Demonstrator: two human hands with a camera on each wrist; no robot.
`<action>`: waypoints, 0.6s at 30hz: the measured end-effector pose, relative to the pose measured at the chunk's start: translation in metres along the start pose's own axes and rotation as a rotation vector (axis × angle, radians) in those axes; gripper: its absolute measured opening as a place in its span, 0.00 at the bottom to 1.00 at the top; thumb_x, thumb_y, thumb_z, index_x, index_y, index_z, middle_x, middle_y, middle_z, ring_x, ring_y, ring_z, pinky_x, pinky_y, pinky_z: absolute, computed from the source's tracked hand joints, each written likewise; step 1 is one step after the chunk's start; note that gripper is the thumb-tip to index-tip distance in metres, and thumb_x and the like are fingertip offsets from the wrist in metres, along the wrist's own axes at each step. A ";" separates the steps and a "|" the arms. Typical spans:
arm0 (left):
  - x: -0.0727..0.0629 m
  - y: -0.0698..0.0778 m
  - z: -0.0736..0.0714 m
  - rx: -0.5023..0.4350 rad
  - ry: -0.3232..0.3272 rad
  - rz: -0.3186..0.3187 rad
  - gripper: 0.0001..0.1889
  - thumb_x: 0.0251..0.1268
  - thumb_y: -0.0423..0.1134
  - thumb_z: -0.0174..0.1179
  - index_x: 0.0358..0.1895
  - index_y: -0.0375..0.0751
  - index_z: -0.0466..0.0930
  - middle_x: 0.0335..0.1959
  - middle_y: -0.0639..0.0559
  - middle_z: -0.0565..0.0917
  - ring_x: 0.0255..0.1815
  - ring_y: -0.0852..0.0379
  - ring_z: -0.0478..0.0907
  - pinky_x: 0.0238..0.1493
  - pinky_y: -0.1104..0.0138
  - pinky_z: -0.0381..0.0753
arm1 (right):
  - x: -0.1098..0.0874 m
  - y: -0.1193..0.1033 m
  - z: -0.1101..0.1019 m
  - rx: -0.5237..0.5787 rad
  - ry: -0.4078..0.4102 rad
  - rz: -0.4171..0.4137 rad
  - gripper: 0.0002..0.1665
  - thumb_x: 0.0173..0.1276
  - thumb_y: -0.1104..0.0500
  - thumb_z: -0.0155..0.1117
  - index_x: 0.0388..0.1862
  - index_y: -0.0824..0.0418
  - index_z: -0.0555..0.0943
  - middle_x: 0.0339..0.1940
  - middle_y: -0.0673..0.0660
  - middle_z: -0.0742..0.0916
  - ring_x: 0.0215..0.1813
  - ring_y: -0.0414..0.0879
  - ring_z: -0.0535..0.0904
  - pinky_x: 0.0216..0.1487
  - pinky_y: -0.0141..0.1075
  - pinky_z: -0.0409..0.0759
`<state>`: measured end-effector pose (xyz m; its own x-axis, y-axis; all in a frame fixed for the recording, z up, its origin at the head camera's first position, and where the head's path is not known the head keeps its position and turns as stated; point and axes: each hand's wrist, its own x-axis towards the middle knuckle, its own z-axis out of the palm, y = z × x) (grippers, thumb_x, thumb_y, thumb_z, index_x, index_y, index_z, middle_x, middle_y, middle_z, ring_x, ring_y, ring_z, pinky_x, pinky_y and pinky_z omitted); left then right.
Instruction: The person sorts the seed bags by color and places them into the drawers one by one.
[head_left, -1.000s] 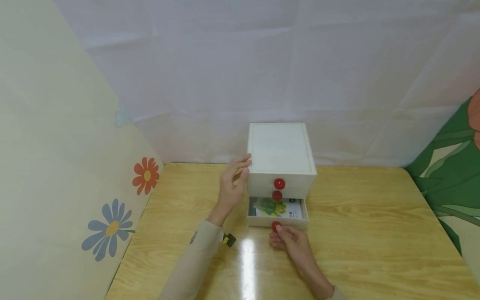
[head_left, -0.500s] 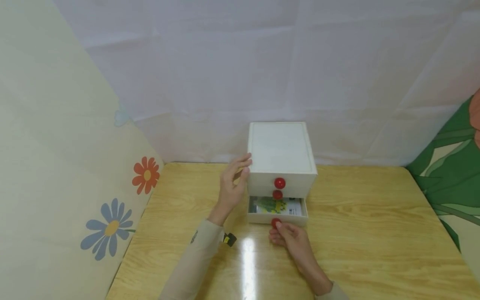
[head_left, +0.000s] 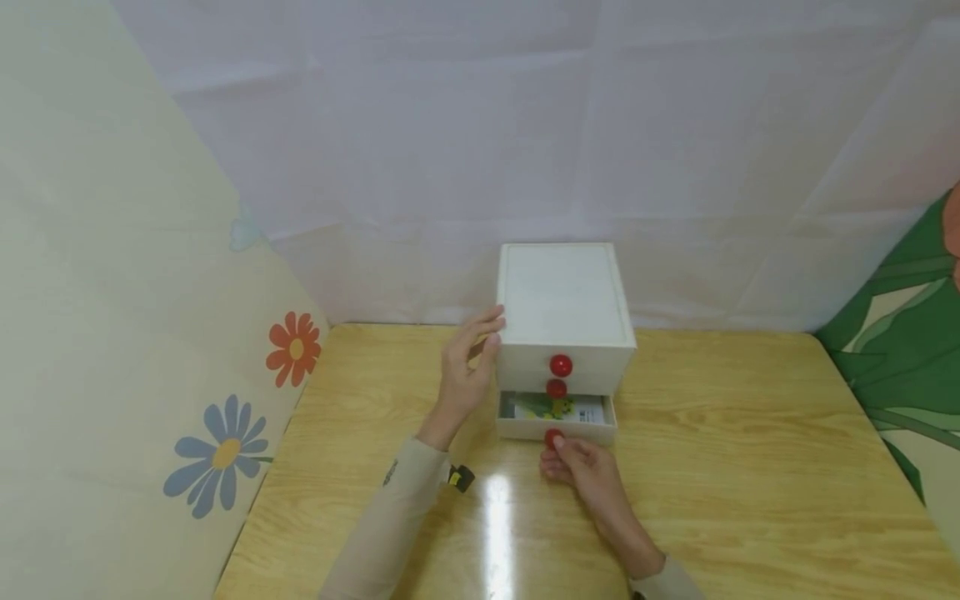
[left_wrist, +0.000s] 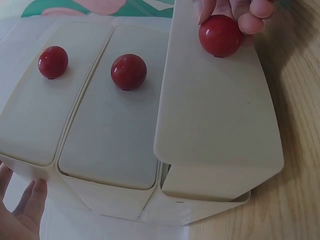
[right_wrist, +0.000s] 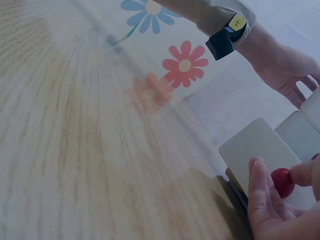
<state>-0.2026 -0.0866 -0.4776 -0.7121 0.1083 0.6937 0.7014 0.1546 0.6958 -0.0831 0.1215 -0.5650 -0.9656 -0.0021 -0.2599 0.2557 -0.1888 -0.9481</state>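
A white drawer cabinet [head_left: 564, 296] with red knobs stands on the wooden table, its two upper drawers closed. The bottom drawer [head_left: 517, 430] is partly out; a flat sheet printed in green and yellow [head_left: 577, 408] shows inside. With thumb and fingers, my right hand [head_left: 596, 483] pinches the bottom drawer's red knob [left_wrist: 220, 35]. My left hand [head_left: 462, 375] rests on the cabinet's left side near the top front corner, fingers extended. In the left wrist view, the top knob [left_wrist: 53, 62] and the middle knob [left_wrist: 128, 71] are untouched.
The wooden table [head_left: 750, 467] extends on both sides of the cabinet. Behind it hangs a pale cloth [head_left: 450, 150]. A panel with printed flowers [head_left: 227, 454] borders the left, and a green leafy panel [head_left: 900, 367] the right. A black wrist device [right_wrist: 227, 37] sits on my left wrist.
The bottom drawer has slid part of the way inward, my right hand moving forward with its knob. Less of the printed sheet shows. The left hand has kept its place on the cabinet.
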 end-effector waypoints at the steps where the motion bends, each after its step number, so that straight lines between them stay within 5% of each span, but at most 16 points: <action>1: 0.000 0.000 0.000 0.003 0.000 -0.002 0.12 0.80 0.30 0.57 0.59 0.31 0.84 0.71 0.39 0.81 0.70 0.40 0.81 0.59 0.50 0.90 | 0.001 0.000 0.000 -0.003 0.000 -0.002 0.19 0.82 0.60 0.62 0.54 0.80 0.81 0.42 0.68 0.91 0.39 0.47 0.92 0.47 0.38 0.94; 12: 0.001 0.001 0.000 -0.012 0.011 0.003 0.13 0.77 0.23 0.57 0.59 0.28 0.83 0.70 0.35 0.81 0.69 0.36 0.81 0.57 0.46 0.90 | 0.014 -0.002 -0.002 -0.023 -0.012 -0.003 0.19 0.83 0.60 0.60 0.54 0.79 0.81 0.43 0.68 0.91 0.39 0.47 0.92 0.47 0.38 0.94; 18: 0.002 0.002 0.001 0.002 0.005 0.002 0.13 0.75 0.22 0.57 0.58 0.28 0.83 0.69 0.34 0.81 0.67 0.35 0.81 0.59 0.56 0.90 | 0.018 -0.003 -0.003 -0.033 -0.026 -0.021 0.20 0.84 0.60 0.60 0.54 0.81 0.81 0.43 0.68 0.91 0.39 0.47 0.92 0.48 0.38 0.94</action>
<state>-0.2024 -0.0849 -0.4752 -0.7105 0.1035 0.6961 0.7027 0.1566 0.6940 -0.1013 0.1253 -0.5672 -0.9715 -0.0240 -0.2357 0.2365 -0.1568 -0.9589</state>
